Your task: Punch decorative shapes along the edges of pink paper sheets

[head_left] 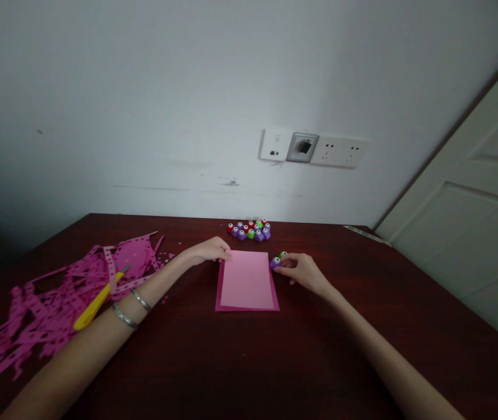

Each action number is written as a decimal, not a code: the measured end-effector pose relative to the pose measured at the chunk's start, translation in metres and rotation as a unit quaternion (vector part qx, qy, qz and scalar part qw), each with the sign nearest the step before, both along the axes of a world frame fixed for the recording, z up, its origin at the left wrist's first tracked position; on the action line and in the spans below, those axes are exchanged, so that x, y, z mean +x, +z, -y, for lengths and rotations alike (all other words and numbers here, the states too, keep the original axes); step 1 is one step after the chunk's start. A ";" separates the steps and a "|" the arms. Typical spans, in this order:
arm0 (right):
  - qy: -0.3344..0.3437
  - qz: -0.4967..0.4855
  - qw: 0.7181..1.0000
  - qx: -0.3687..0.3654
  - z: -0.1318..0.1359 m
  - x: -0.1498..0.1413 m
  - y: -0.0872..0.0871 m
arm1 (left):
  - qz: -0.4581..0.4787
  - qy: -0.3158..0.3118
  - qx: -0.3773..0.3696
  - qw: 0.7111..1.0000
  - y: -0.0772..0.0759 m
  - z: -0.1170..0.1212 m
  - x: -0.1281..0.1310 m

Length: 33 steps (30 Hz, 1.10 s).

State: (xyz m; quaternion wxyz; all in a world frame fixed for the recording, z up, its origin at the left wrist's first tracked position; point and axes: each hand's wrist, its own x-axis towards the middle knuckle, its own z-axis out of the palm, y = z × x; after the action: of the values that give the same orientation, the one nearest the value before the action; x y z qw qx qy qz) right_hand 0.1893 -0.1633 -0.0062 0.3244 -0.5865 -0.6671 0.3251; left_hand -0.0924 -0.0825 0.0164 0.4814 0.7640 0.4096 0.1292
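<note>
A light pink sheet of paper [248,280] lies on a slightly larger dark pink sheet [218,297], whose borders show at the left, right and bottom. The fingers of my left hand [211,249] are closed on the top left corner of the sheets. At their right edge, my right hand [305,272] grips a small purple craft punch [276,263] between thumb and fingers. A green punch [283,255] sits just behind the purple one, partly hidden by my fingers. Whether the punch's slot is around the paper's edge cannot be made out.
Several red, purple and green punches [251,230] stand grouped at the table's back. Punched pink paper strips [52,303] and tiny cut-outs cover the left side, with a yellow-handled craft knife [98,304] on top. A ruler-like strip [365,234] lies back right. Behind rises a wall with sockets [339,152].
</note>
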 end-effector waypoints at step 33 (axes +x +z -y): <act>0.008 -0.011 1.000 0.008 0.000 -0.001 -0.001 | 0.002 0.000 -0.017 1.000 0.000 0.001 0.002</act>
State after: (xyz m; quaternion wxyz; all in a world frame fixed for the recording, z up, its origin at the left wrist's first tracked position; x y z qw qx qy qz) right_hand 0.1886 -0.1635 -0.0071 0.3341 -0.5746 -0.6709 0.3288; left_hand -0.0906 -0.0837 0.0159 0.4947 0.7557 0.4109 0.1239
